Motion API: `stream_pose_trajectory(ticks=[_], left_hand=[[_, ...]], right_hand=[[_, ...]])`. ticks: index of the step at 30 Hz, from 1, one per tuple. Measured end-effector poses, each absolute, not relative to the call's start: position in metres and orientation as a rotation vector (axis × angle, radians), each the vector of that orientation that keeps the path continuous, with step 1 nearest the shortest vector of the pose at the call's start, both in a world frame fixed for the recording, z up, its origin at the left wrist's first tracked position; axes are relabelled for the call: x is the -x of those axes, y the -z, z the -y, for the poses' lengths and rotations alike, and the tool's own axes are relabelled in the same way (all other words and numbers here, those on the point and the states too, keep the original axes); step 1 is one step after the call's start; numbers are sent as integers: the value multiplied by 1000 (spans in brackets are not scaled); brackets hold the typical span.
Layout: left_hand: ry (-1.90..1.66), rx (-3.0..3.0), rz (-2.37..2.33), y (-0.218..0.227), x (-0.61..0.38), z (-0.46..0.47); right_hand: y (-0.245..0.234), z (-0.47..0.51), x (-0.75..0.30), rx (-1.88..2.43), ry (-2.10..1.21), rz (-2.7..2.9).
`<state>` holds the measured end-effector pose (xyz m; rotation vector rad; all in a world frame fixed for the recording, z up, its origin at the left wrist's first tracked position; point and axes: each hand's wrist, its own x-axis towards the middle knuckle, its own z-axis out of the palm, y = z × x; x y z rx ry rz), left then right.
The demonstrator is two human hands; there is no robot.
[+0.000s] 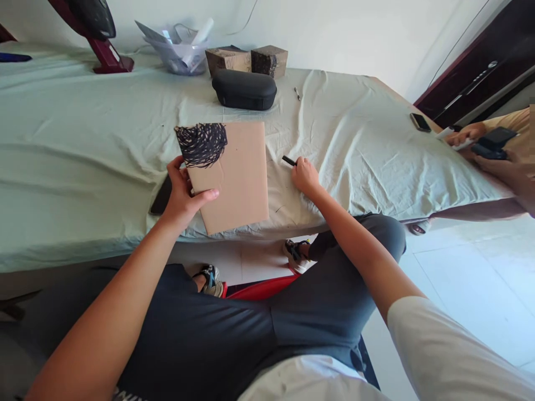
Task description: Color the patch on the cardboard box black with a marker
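In the head view my left hand [184,192] grips the left side of a brown cardboard box [240,178], thumb on its face and fingers behind the edge. Dense black scribbles cover the box's upper left corner. My right hand [306,176] is closed around a black marker [288,161], which points left, a short way from the box's right edge. Behind my left hand, a dark flat object [161,197] lies partly hidden on the cloth.
Along the back stand a black case [244,90], two small scribbled boxes [270,60], a clear plastic basket [179,55] and a dark red stand [111,61]. A pen [297,93] and a phone [420,122] lie right. Another person's hands [466,135] hold a dark device at the far right.
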<state>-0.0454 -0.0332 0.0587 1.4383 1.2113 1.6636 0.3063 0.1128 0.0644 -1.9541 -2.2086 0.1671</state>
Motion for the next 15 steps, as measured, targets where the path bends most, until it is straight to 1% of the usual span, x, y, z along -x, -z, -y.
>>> stream_pose_trajectory(ticks=[4,10,15], left_hand=[[-1679,-1453,-1190,-58,49,32],[-1689,-1467,-1194,-57,48,29],[-1673,-1457,-1208,-62,43,34]], right_hand=[[-73,-108,-305,1985,-217,2259],[-83,-99,-306,2130,-195,2283],[-87,-98,-304,2148,-232,2272]])
